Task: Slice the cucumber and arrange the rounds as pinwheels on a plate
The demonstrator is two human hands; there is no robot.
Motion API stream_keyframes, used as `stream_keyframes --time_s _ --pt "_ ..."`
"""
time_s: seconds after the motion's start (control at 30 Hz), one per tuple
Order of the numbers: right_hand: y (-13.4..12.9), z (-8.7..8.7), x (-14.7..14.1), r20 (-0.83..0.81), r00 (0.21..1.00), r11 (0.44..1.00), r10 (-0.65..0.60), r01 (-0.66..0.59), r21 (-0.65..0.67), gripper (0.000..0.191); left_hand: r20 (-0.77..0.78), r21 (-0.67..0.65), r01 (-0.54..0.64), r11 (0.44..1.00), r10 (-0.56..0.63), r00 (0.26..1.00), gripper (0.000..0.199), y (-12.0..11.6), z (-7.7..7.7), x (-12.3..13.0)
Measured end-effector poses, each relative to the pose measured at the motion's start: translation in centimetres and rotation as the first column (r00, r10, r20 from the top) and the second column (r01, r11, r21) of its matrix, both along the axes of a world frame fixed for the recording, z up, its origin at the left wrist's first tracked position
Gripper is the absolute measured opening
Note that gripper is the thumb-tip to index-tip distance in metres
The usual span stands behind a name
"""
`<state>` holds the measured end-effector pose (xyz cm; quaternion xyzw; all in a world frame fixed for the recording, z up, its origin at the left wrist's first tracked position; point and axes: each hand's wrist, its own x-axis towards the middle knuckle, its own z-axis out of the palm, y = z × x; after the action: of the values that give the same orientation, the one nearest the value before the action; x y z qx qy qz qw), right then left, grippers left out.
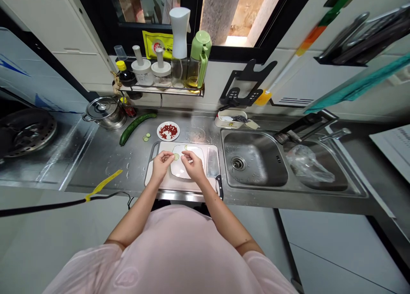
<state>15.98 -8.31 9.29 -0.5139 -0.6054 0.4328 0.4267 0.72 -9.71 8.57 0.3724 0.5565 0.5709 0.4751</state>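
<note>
Between thumb and fingers, my left hand [162, 164] pinches a thin green cucumber slice [176, 156] above a white plate [181, 173]. Just to the right, over the same plate, my right hand [192, 162] has its thumb and fingertips close together; anything between them is too small to make out. Another slice [186, 147] lies near the plate's back rim. The plate rests on a pale cutting board [166, 184]. On the board's right side lies a broad-bladed knife [212, 162] with a black handle.
Behind the board are a small plate of chopped red pieces [168, 131], cucumber slices [146, 137] and a long cucumber [136, 127]. A lidded pot [106, 112] stands at back left. The sink [256, 157] is to the right. Bottles line a wall rack [166, 89].
</note>
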Motion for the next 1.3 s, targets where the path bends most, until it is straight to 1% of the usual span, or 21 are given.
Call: stream_keyframes --time_s 0.13,0.23,0.4,0.57,0.7,0.77,0.83,0.87,0.93,1.0,1.07,1.13,1.23,1.3 --pt "-0.1 -0.6 -0.1 -0.015 0.999 0.999 0.038 -0.039 -0.038 0.026 -0.025 -0.023 0.069 0.997 -0.070 0.997 0.027 -0.7 -0.6 0.7" --pt "-0.3 -0.9 -0.1 -0.019 0.998 0.997 0.062 -0.063 -0.041 0.022 -0.040 -0.035 0.101 0.994 -0.102 0.994 0.026 -1.2 -0.8 1.3" --pt "-0.7 -1.5 -0.1 -0.025 0.995 0.993 0.100 -0.102 -0.052 0.020 -0.047 -0.071 0.098 0.993 -0.101 0.994 0.027 -1.8 -0.6 1.8" --pt "-1.1 -1.8 -0.1 -0.020 0.997 0.994 0.070 -0.072 -0.080 0.021 -0.023 -0.077 0.082 0.994 -0.084 0.996 0.029 -2.0 -0.6 2.0" --pt "-1.2 -1.4 0.2 -0.037 0.998 0.998 0.040 -0.042 -0.056 0.022 0.030 -0.089 0.090 0.992 -0.087 0.996 0.035 -2.3 -1.1 2.2" --pt "-1.2 -1.1 0.3 -0.044 0.999 0.999 0.021 -0.023 -0.033 0.023 0.071 -0.135 0.102 0.986 -0.093 0.993 0.038 -2.6 -1.3 2.3" --pt "-1.1 -1.0 0.4 -0.041 0.999 1.000 0.010 -0.011 -0.015 0.024 0.157 -0.225 0.184 0.957 -0.151 0.976 0.043 -3.0 -1.5 2.4" --pt "-1.1 -1.0 0.4 -0.037 0.999 1.000 0.011 -0.011 -0.009 0.024 0.220 -0.275 0.252 0.928 -0.194 0.956 0.046 -3.2 -1.5 2.4" --pt "-1.1 -1.0 0.4 -0.025 0.999 0.999 0.033 -0.033 -0.009 0.025 0.363 -0.350 0.388 0.853 -0.258 0.895 0.052 -3.5 -1.4 2.4" --pt "-1.3 -1.1 0.3 -0.012 0.998 0.998 0.059 -0.059 -0.009 0.026 0.483 -0.388 0.463 0.797 -0.252 0.838 0.055 -3.6 -1.1 2.3" --pt "-1.5 -1.2 0.3 0.000 0.996 0.996 0.088 -0.088 -0.001 0.024 0.555 -0.410 0.479 0.776 -0.205 0.806 0.054 -3.6 -0.9 2.2" --pt "-1.6 -1.3 0.3 0.015 0.992 0.992 0.125 -0.125 0.011 0.023 0.588 -0.423 0.485 0.765 -0.175 0.789 0.050 -3.3 -0.9 2.0" --pt "-1.8 -1.4 0.4 0.040 0.985 0.984 0.170 -0.172 0.037 0.022 0.605 -0.417 0.500 0.759 -0.180 0.776 0.043 -3.0 -1.1 1.8" --pt "-1.8 -1.5 0.5 0.050 0.983 0.982 0.177 -0.180 0.059 0.022 0.604 -0.410 0.498 0.764 -0.181 0.776 0.039 -2.9 -1.3 1.8"
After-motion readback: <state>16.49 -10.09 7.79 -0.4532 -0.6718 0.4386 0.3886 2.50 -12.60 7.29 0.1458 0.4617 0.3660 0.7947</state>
